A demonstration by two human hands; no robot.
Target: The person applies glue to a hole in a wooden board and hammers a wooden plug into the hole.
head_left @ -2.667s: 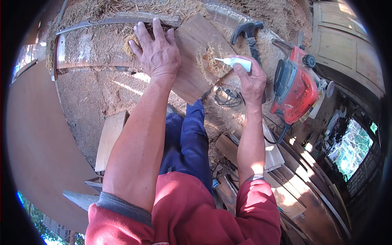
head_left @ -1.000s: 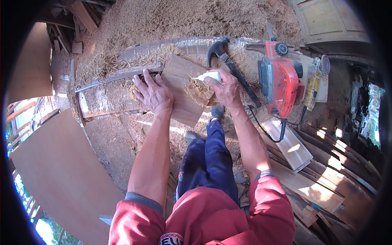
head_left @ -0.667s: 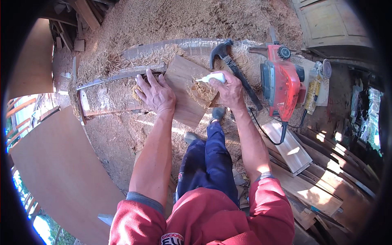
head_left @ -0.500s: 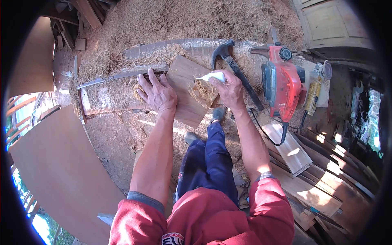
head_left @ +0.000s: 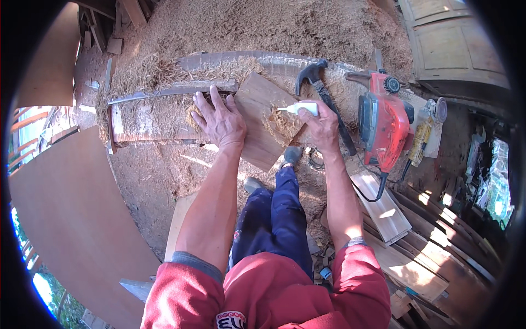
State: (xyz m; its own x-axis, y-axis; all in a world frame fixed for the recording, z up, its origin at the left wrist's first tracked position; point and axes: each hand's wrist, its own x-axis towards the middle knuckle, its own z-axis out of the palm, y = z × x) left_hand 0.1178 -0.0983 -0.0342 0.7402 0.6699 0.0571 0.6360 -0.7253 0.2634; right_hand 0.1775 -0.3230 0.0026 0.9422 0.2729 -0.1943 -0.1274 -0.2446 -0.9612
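Observation:
A brown wooden board [head_left: 261, 143] lies askew on the workbench [head_left: 148, 123], with a heap of sawdust [head_left: 283, 127] near its right side. My left hand [head_left: 223, 122] rests with fingers spread at the board's left edge. Between the fingers and thumb of my right hand [head_left: 322, 127] is a small white glue bottle [head_left: 307, 107], tilted almost flat. Its thin nozzle points left, just above the sawdust on the board. Whether the tip touches the sawdust I cannot tell.
Right of my right hand lies a claw hammer [head_left: 330, 101]. Beyond it stand a red electric planer [head_left: 390, 129] with a cord and a yellow-handled angle grinder [head_left: 422, 131]. Planks [head_left: 383, 211] are stacked at lower right. A large plywood sheet [head_left: 76, 225] leans at left; wood shavings cover the ground.
The whole view has shifted slightly. My right hand still grips the glue bottle over the sawdust, and my left hand stays spread beside the board.

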